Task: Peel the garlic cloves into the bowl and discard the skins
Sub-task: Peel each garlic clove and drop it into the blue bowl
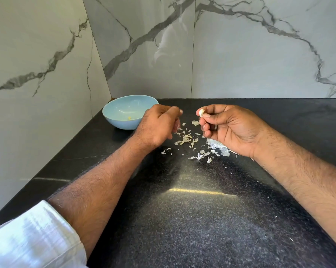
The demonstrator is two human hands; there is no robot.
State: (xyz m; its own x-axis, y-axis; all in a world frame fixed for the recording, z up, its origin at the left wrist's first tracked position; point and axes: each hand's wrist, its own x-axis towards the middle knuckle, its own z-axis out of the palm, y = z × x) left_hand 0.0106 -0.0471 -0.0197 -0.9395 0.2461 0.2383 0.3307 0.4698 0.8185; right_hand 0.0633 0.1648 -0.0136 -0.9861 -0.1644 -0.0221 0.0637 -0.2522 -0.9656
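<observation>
My right hand [229,128] pinches a small pale garlic clove [201,112] between thumb and forefinger, above the counter. My left hand [157,124] hovers a short way to the left of the clove, its fingers loosely curled and blurred; whether they hold a bit of skin I cannot tell. Loose garlic skins [186,139] lie scattered on the black counter [182,209] below and between both hands. More garlic [218,146] shows partly under my right palm. A light blue bowl [113,118] stands at the back left, beside my left hand, with a small yellowish piece [129,118] inside.
Marble-patterned walls [47,74] close the counter at the back and on the left, meeting near the bowl. The counter's left edge runs diagonally along the left wall. A white sleeve [31,240] covers my left upper forearm.
</observation>
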